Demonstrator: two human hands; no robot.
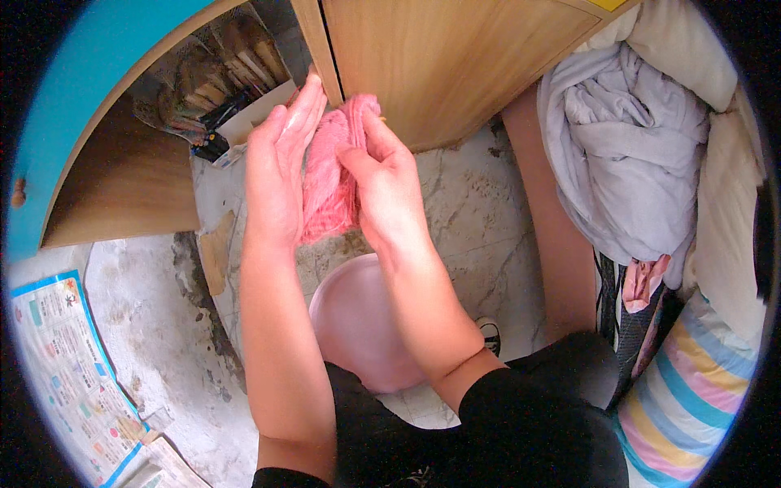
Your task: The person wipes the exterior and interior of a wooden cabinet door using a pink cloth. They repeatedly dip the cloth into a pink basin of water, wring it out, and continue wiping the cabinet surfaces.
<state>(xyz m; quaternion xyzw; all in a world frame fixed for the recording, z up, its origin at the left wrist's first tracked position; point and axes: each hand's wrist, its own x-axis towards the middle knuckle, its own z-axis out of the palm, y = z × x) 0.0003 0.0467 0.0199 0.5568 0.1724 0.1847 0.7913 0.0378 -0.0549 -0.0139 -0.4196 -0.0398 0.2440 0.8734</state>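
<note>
A bunched pink cloth (326, 177), perhaps a small towel, is gripped in my right hand (390, 177), with the thumb across its near face. Flat against the edge of the wooden cabinet door (451, 67), or just beside it, my left hand (277, 165) is stretched out with straight fingers. Its palm faces the cloth and seems to touch its left side. Below my forearms a pink plastic basin (348, 317) stands on the floor, partly hidden by my right arm.
Books (244, 61) and small items fill the cabinet's compartment at upper left. A blue panel (67, 110) with a knob curves along the left. Grey bedding (634, 146) and a striped cushion (689, 390) lie at right. A printed poster (73, 372) hangs on the stained wall (146, 323).
</note>
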